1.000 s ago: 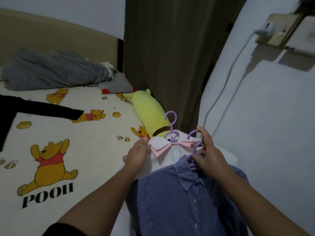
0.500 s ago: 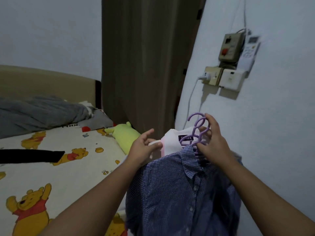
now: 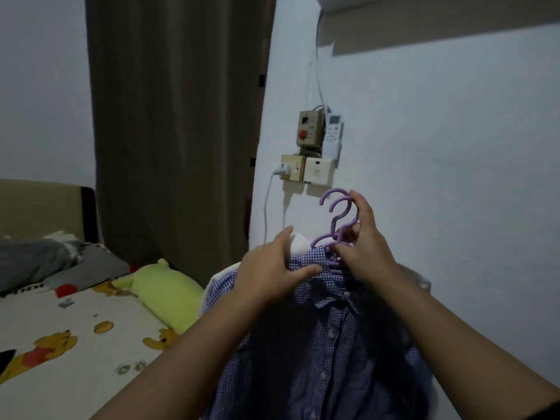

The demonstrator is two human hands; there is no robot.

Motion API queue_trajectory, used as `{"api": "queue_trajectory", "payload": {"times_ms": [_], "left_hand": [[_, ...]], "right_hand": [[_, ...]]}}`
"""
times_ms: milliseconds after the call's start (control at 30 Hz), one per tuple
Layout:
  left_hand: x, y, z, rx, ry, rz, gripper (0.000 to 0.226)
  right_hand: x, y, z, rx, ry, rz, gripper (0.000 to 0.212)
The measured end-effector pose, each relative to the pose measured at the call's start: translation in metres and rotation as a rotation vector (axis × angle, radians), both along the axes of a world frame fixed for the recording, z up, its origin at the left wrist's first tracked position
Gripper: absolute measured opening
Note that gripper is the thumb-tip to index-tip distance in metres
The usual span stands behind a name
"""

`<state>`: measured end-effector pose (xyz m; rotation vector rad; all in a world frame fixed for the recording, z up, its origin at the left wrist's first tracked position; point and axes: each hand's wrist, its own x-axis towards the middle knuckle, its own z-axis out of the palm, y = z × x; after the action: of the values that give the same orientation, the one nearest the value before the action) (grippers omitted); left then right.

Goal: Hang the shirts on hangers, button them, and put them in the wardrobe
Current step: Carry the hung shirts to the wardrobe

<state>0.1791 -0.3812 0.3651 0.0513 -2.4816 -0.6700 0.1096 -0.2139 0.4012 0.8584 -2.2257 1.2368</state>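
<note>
The blue checked button-front shirt (image 3: 321,344) hung lengthwise below both hands. The left hand (image 3: 272,275), fingers extended, rested on its shoulder. The right hand (image 3: 363,244) gripped the necks of two purple plastic hangers (image 3: 338,219), hooks upward. A second, white shirt (image 3: 298,244) hung behind the checked one.
</note>
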Motion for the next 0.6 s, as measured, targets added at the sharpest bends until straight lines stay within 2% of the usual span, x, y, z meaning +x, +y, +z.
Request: {"api": "queue_trajectory", "payload": {"times_ms": [133,233,367,433,533,600], "left_hand": [[-0.007,0.042,0.014,0.024,0.216,-0.046,0.101],[-0.008,0.077,0.031,0.049,0.302,-0.125,0.105],[-0.005,0.134,0.062,-0.048,0.354,-0.184,0.104],[-0.004,0.166,0.077,0.008,0.353,-0.301,0.091],[0.0,0.217,0.092,0.148,0.305,-0.583,0.06],[0.008,0.251,0.098,0.182,0.273,-0.69,0.057]], "right_hand": [[0.014,0.043,0.018,-0.044,0.033,-0.078,0.095],[0.028,0.081,0.029,-0.081,0.073,-0.136,0.096],[0.052,0.137,0.044,-0.115,0.127,-0.2,0.094],[0.066,0.164,0.051,-0.12,0.151,-0.223,0.093],[0.087,0.206,0.058,-0.08,0.171,-0.286,0.093],[0.101,0.236,0.061,-0.062,0.174,-0.333,0.092]]}}
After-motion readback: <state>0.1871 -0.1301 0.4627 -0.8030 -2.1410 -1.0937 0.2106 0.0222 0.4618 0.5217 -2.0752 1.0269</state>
